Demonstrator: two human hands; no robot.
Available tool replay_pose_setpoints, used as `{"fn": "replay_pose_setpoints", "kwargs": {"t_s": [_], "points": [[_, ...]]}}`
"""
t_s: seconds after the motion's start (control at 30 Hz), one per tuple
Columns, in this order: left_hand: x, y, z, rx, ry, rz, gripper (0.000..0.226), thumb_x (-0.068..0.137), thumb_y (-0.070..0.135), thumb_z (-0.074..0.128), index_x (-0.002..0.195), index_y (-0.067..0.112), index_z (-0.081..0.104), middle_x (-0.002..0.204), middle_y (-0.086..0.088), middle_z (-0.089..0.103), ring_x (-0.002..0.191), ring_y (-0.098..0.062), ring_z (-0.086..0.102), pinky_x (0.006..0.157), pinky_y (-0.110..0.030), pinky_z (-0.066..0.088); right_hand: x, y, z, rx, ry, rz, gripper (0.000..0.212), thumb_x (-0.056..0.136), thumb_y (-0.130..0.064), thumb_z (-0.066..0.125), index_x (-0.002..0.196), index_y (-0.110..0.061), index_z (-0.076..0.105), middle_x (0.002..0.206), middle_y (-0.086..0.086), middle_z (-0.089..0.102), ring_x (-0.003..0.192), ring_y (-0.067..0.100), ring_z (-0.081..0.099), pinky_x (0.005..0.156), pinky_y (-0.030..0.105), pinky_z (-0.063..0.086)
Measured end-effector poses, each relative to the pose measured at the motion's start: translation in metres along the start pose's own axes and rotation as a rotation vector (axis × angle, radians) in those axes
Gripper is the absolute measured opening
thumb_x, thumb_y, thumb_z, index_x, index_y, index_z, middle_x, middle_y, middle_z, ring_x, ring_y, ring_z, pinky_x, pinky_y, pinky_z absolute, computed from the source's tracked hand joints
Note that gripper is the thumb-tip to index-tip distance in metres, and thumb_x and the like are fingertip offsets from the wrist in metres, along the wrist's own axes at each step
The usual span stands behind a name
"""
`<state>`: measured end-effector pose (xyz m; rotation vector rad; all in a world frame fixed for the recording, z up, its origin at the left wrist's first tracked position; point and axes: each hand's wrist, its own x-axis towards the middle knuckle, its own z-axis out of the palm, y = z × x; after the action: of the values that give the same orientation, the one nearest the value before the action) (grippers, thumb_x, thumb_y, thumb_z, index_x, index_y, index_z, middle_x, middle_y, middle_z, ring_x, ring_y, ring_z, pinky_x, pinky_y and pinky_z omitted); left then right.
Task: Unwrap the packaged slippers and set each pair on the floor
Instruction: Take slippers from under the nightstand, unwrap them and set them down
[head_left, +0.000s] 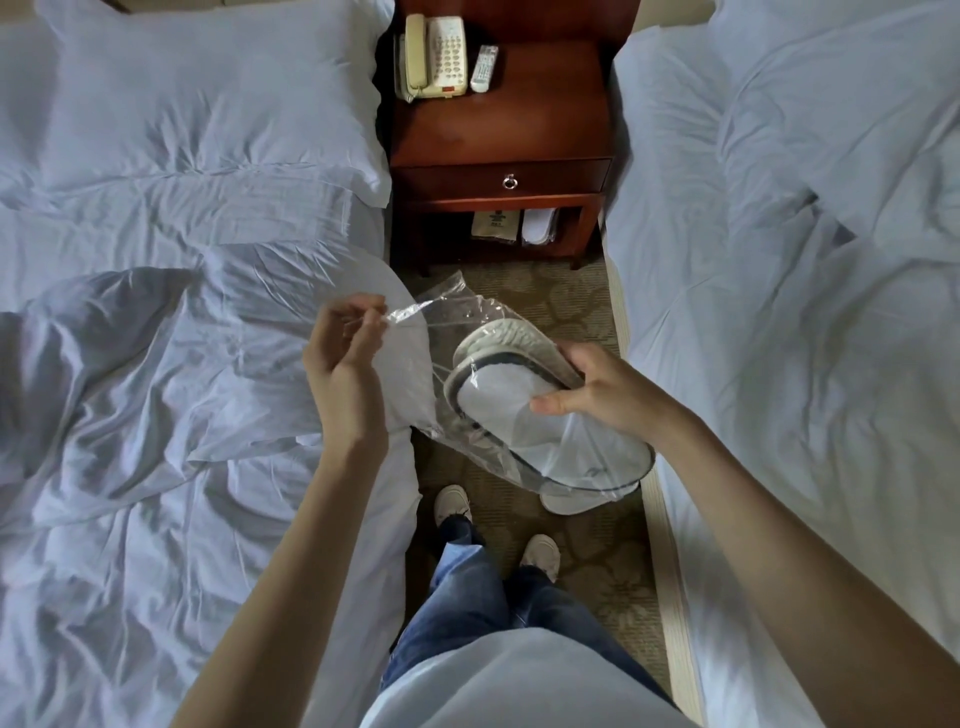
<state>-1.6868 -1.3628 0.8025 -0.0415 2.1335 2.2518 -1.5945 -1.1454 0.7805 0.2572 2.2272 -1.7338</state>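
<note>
A pair of white slippers (511, 395) with dark trim lies stacked inside a clear plastic bag (447, 322), held in the air over the carpet between two beds. My right hand (597, 389) grips the slippers through the plastic, thumb on the white upper. My left hand (345, 343) pinches the bag's open edge and holds it out to the left. Another white slipper (569, 503) lies on the carpet below the bag, mostly hidden by it.
A rumpled white bed (182, 312) is at left and another bed (805, 312) at right. The wooden nightstand (498, 135) ahead carries a phone (434, 54) and a remote (484, 67); more wrapped items (537, 226) sit on its lower shelf. My feet stand on patterned carpet (597, 582).
</note>
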Motion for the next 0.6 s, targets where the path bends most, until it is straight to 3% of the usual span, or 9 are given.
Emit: {"fn": "replay_pose_setpoints", "kwargs": {"t_s": [0.1,0.2,0.27,0.33,0.43,0.5,0.6], "points": [[-0.006,-0.007,-0.005,-0.042,-0.065,-0.12,0.028,0.087,0.009,0.055,0.076,0.03,0.068,0.079,0.013,0.064,0.078,-0.005,0.057,0.073,-0.018,0.041,-0.002,0.004,-0.007,0.0,0.004,0.014,0.033,0.079,-0.012,0.076,0.103,-0.031,0.065,0.097,-0.014,0.072,0.093,0.002,0.066,0.077,0.012,0.047],[-0.002,-0.015,-0.018,-0.195,0.061,-0.321,0.03,0.092,0.004,0.046,0.08,0.021,0.067,0.079,0.004,0.064,0.072,-0.007,0.058,0.069,-0.022,0.039,-0.008,0.009,-0.024,0.047,0.078,0.049,0.027,0.075,-0.019,0.076,0.098,-0.029,0.067,0.095,-0.012,0.073,0.091,0.007,0.069,0.079,0.025,0.049],[0.0,-0.016,-0.028,-0.225,0.131,-0.328,0.028,0.092,0.002,0.047,0.082,0.018,0.066,0.08,0.004,0.065,0.07,-0.007,0.057,0.068,-0.02,0.04,-0.011,0.014,-0.034,0.081,0.116,0.063,0.033,0.072,-0.024,0.074,0.104,-0.028,0.067,0.103,-0.01,0.073,0.098,0.01,0.068,0.086,0.033,0.051],[-0.002,-0.014,-0.032,-0.095,0.103,-0.2,0.028,0.088,0.0,0.052,0.079,0.022,0.068,0.08,0.009,0.069,0.075,-0.006,0.06,0.071,-0.019,0.046,-0.011,0.016,-0.037,0.064,0.116,0.068,0.04,0.07,-0.028,0.075,0.109,-0.025,0.066,0.107,-0.007,0.072,0.101,0.012,0.067,0.09,0.036,0.051],[-0.012,-0.004,-0.025,0.149,-0.105,0.082,0.027,0.085,0.0,0.057,0.084,0.024,0.069,0.086,0.011,0.071,0.084,-0.006,0.064,0.076,-0.018,0.05,-0.005,0.018,-0.032,0.001,0.114,0.085,0.038,0.069,-0.029,0.076,0.105,-0.022,0.066,0.102,-0.007,0.072,0.097,0.011,0.067,0.087,0.037,0.051],[-0.014,0.003,-0.017,0.31,-0.282,0.298,0.026,0.088,0.0,0.058,0.091,0.023,0.069,0.093,0.012,0.069,0.089,-0.005,0.065,0.078,-0.016,0.048,0.0,0.021,-0.026,-0.028,0.106,0.101,0.025,0.074,-0.022,0.079,0.095,-0.028,0.065,0.088,-0.02,0.071,0.085,-0.001,0.066,0.076,0.026,0.048],[-0.012,0.007,-0.003,0.575,-0.473,0.553,0.024,0.089,-0.006,0.057,0.101,0.011,0.07,0.103,0.009,0.066,0.094,-0.004,0.064,0.081,-0.016,0.05,0.004,0.021,-0.015,-0.089,0.088,0.1,0.027,0.076,-0.019,0.079,0.089,-0.035,0.062,0.083,-0.029,0.068,0.079,-0.011,0.063,0.066,0.008,0.043]]}}
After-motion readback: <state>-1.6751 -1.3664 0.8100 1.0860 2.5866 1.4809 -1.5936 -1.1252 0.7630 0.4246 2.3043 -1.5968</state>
